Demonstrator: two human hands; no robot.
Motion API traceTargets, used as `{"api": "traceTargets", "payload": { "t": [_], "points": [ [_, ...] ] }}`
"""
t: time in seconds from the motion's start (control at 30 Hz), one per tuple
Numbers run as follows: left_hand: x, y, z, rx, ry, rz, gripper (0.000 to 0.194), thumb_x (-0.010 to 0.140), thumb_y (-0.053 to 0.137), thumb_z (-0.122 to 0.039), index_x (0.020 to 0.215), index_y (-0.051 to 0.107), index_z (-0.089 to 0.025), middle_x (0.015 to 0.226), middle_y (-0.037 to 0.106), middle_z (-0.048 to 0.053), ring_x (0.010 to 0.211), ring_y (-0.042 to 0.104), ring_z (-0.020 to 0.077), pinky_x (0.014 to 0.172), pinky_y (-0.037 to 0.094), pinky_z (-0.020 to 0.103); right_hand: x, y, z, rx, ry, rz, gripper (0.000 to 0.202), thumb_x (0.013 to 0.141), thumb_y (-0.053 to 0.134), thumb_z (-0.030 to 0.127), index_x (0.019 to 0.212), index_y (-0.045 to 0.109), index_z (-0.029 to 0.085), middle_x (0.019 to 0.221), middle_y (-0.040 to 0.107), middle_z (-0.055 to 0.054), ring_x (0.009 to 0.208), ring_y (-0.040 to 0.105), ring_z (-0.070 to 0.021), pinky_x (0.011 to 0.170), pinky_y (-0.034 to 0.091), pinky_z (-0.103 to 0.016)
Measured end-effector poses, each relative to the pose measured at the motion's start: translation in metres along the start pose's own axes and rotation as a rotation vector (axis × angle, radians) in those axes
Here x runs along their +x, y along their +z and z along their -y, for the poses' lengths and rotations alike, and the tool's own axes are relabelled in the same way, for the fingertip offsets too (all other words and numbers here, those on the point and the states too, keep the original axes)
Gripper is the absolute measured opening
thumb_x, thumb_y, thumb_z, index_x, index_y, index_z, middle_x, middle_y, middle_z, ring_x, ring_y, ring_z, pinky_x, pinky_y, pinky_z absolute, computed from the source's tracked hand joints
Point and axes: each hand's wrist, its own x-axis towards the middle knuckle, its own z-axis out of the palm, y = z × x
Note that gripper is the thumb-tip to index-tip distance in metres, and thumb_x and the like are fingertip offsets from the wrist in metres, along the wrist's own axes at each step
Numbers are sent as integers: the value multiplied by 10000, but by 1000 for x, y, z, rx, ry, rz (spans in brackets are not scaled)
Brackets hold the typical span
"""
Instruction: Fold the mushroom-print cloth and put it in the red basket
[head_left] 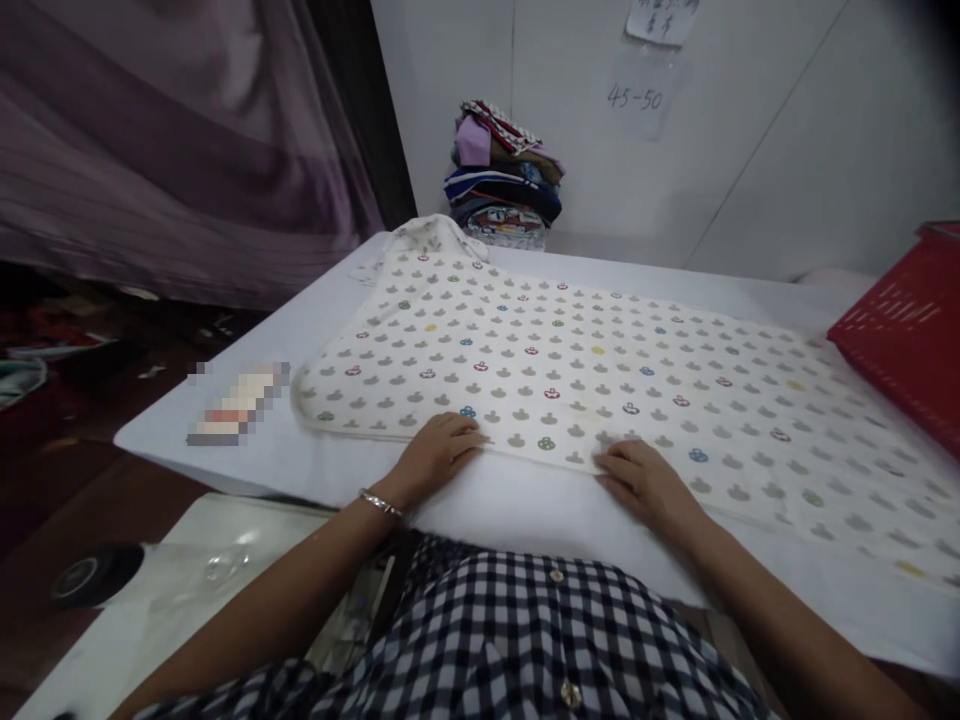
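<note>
A white cloth with small grey and coloured mushroom-like prints lies spread over the white table. Its far left corner is bunched up. My left hand rests at the cloth's near edge, left of centre, with the fingers close together on the hem. Farther right, my right hand is at the same edge, its thumb and fingers pressed together on the cloth. Both hands are closed on the edge, and the cloth between them lies flat.
Folded clothes are stacked at the table's back, against the wall. A red basket stands at the right edge. A pixelated item lies at the left. A purple curtain hangs beyond the table's left side.
</note>
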Motion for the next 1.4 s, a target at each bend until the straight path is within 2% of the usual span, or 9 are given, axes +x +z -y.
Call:
{"api": "traceTargets", "payload": {
  "t": [0.23,0.4,0.5,0.67,0.8,0.93,1.07,1.2,1.4],
  "points": [
    [5,3,-6,-50,-2,29,213,901,453,-278,947,644,-196,952,606,56,899,515,179,796,412,331,-3,3,6,-31,40,-9,299,932,376,279,1001,660,217,920,608,-76,811,546,-184,691,466,-308],
    [4,0,-13,-82,-37,40,184,892,457,-250,882,622,-171,922,602,65,888,508,177,800,396,325,-13,4,5,12,58,-18,293,925,388,302,982,662,215,947,615,-67,838,576,-177,710,480,-287],
    [2,-1,-18,-66,-28,49,202,904,430,-248,853,606,-162,921,606,59,872,509,161,801,394,307,-18,7,1,12,53,-47,290,911,412,367,967,666,237,988,617,-58,874,590,-182,744,492,-289],
    [-2,0,-19,-19,-13,37,204,908,419,-247,835,589,-161,944,606,57,889,505,153,823,385,296,-15,15,1,10,47,-78,401,885,385,512,902,687,248,971,629,-59,858,614,-199,742,512,-308],
    [-4,1,-18,-22,5,34,212,916,401,-248,840,582,-167,904,609,46,896,506,153,830,377,294,-10,23,-5,-8,64,-54,435,872,370,548,915,693,260,984,636,-53,878,623,-203,704,533,-295],
    [-7,1,-18,-14,19,36,219,920,389,-253,834,572,-169,888,611,43,892,508,156,831,375,294,-8,28,-22,-10,-33,16,379,831,443,552,867,706,281,949,654,-30,824,649,-180,658,556,-251],
    [-15,-3,-9,9,-20,26,181,904,425,-260,859,577,-171,955,609,60,901,509,160,830,384,295,-2,26,-20,-34,-84,16,345,832,469,531,924,698,290,960,657,-25,849,652,-179,693,564,-252],
    [-33,-17,11,35,-107,1,165,891,442,-233,915,595,-175,994,610,65,908,517,162,816,395,295,16,23,2,-34,-94,8,334,872,435,483,949,680,270,969,642,-40,841,641,-173,700,555,-263],
    [-57,-40,35,67,-243,-3,216,913,409,-251,967,607,-187,1001,610,61,915,526,165,818,394,297,54,23,31,35,-161,113,310,917,377,397,947,639,236,937,619,-58,799,615,-164,643,526,-257]
  ]
}}
